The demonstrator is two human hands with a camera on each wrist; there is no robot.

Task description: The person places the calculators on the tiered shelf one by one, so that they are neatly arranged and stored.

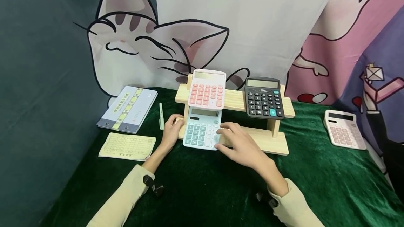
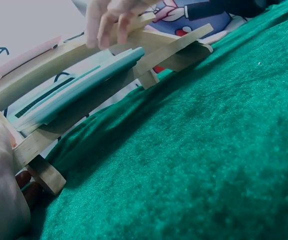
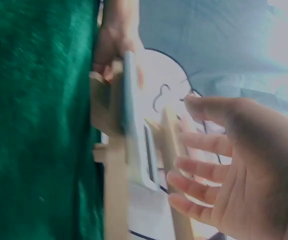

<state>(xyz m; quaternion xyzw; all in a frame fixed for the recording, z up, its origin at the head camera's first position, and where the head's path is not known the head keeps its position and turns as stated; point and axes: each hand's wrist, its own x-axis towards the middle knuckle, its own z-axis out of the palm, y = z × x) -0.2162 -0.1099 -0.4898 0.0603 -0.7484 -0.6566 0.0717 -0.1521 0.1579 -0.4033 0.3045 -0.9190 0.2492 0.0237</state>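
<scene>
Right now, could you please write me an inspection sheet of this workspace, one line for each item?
Surface: green velvet cloth covers the table.
Job's things: blue calculator on the lower step of the wooden rack; pink calculator and black calculator on the upper step.
Clutter: booklet, pen, paper form, another pink calculator at the right.
Grippers: left hand holds the rack's left end; right hand open, fingers at the blue calculator's right edge.
Cables: nothing seen.
Surroundings: cartoon cat curtain behind.
</scene>
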